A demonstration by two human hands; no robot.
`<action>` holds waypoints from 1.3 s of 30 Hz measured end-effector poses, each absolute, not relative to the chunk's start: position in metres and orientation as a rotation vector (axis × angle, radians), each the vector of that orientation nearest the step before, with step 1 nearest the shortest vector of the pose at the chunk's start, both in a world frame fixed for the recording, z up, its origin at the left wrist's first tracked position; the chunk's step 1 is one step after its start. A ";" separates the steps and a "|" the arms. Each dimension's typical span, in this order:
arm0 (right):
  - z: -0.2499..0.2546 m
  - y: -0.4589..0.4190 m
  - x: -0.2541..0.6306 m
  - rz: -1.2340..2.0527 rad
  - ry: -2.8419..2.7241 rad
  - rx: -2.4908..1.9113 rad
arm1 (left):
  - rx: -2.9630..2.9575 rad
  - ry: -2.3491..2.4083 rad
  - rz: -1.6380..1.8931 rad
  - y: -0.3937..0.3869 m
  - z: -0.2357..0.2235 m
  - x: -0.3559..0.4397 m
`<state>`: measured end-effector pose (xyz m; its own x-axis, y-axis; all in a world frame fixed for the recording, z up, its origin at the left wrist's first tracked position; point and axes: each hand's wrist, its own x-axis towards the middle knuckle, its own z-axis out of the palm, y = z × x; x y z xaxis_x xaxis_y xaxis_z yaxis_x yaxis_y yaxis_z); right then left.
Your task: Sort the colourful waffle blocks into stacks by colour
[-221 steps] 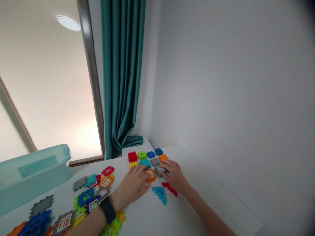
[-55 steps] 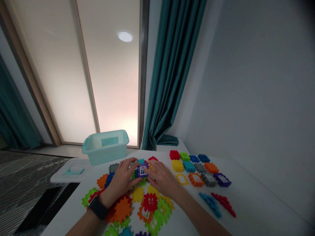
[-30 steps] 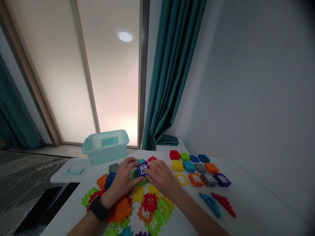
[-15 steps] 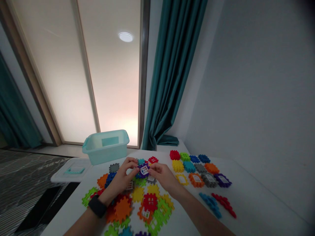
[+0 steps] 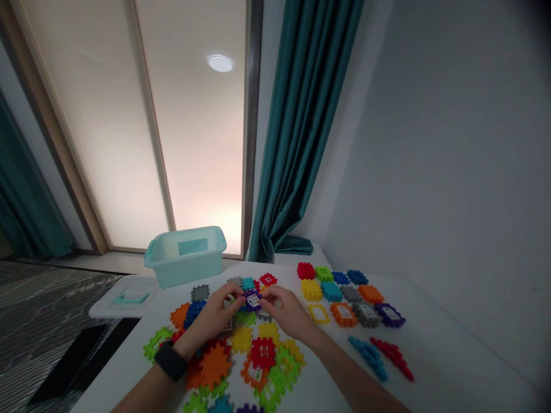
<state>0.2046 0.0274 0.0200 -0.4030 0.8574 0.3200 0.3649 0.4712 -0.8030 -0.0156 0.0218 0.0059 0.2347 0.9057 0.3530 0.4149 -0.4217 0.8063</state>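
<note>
Between my two hands is a purple notched building tile (image 5: 253, 299) with a white window-like grid in its middle. My left hand (image 5: 221, 310), with a dark watch on its wrist, pinches the tile's left edge. The fingers of my right hand (image 5: 284, 307) are closed on its right edge. Under and around the hands lie loose notched tiles: a light green one (image 5: 245, 319), a yellow one (image 5: 241, 339), and a red one (image 5: 263, 353) resting over an orange one. My left hand partly covers a brown-grey tile.
Sorted stacks of tiles stand at the right, among them yellow (image 5: 310, 290), orange (image 5: 343, 315) and purple (image 5: 390, 315). Blue (image 5: 369, 358) and red (image 5: 392, 358) pieces lie in front of them. A teal bin (image 5: 187, 269) and its lid (image 5: 124, 296) are at the back left.
My left hand has shifted slightly, uncovering a grey tile behind it. The purple tile has moved a little to the right and stays between both hands.
</note>
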 end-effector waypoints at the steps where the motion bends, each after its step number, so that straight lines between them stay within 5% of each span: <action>1: 0.020 0.027 0.205 0.568 -2.057 -1.006 | 1.956 1.225 1.117 0.021 0.007 -0.015; 5: 0.020 0.024 0.208 -0.291 -2.221 -0.808 | 2.000 1.252 1.073 0.016 0.013 -0.012; 10: 0.018 0.020 0.208 -0.618 -2.260 -0.616 | 2.089 1.282 1.022 0.012 0.016 -0.011; 25: 0.011 0.011 0.205 -0.187 -2.263 -0.893 | 2.736 1.387 1.104 0.009 0.014 -0.017; 39: 0.005 -0.018 0.228 -0.210 -2.237 -0.990 | 2.872 1.206 1.001 0.002 0.013 0.007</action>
<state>0.2279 -0.0183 0.0048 -0.4854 0.5976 0.6382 0.7057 0.6987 -0.1174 0.0068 0.0023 0.0134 0.5429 0.6049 0.5826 0.6842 -0.7208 0.1108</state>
